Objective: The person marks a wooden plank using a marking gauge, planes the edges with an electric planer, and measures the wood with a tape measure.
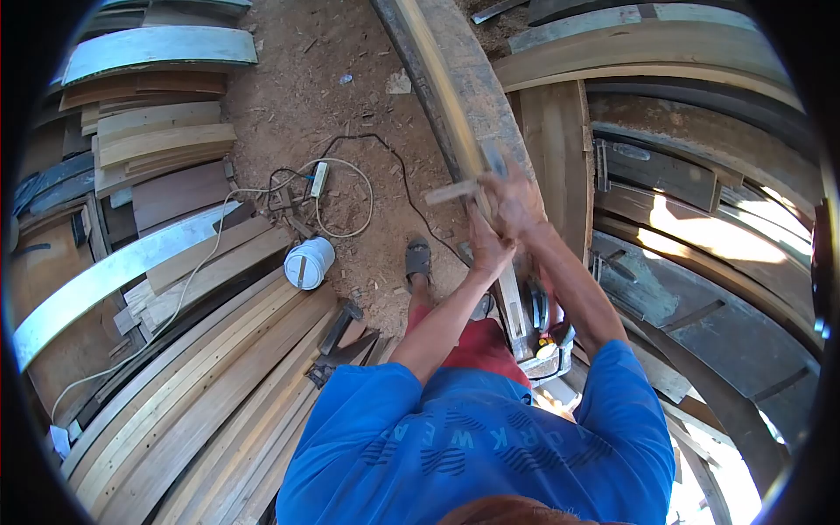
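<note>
A long, narrow wooden strip (444,87) lies along a worn bench beam (486,83) and runs under both hands toward the body. My left hand (490,243) is closed around the strip at its near part. Just above and to the right, my right hand (516,203) is blurred by motion, its fingers curled on something I cannot make out. A short pale wooden piece (452,192) sticks out leftward from between the hands, across the strip. Beside the right fingers is a blurred greyish object (495,157).
Stacked boards (166,144) and long planks (201,385) line the left. More timber (665,52) fills the right. On the shavings-covered ground are a power strip (319,179) with cables and a white bucket (309,262). A yellow-and-black object (546,348) is near my right side.
</note>
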`<move>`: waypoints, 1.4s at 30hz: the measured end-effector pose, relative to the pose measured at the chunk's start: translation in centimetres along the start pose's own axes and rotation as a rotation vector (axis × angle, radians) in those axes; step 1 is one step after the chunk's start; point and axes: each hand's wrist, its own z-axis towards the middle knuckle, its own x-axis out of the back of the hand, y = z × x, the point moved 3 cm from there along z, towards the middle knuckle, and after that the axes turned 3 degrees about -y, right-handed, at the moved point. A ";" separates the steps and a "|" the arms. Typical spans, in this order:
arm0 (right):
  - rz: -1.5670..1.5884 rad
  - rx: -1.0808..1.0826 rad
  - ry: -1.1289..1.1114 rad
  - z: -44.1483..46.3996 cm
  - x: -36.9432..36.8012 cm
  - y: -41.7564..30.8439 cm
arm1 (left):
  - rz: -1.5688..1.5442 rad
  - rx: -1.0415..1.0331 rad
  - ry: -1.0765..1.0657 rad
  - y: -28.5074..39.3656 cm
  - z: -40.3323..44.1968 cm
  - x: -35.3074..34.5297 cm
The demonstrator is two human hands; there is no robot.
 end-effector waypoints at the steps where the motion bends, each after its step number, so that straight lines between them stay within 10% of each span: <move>1: -0.003 0.016 0.007 2.1 -0.1 0.5 | 0.025 -0.020 0.011 1.2 -0.2 0.3; 42: 0.114 -0.144 -0.108 19.6 3.0 0.2 | 0.257 0.144 -0.100 8.7 20.4 4.0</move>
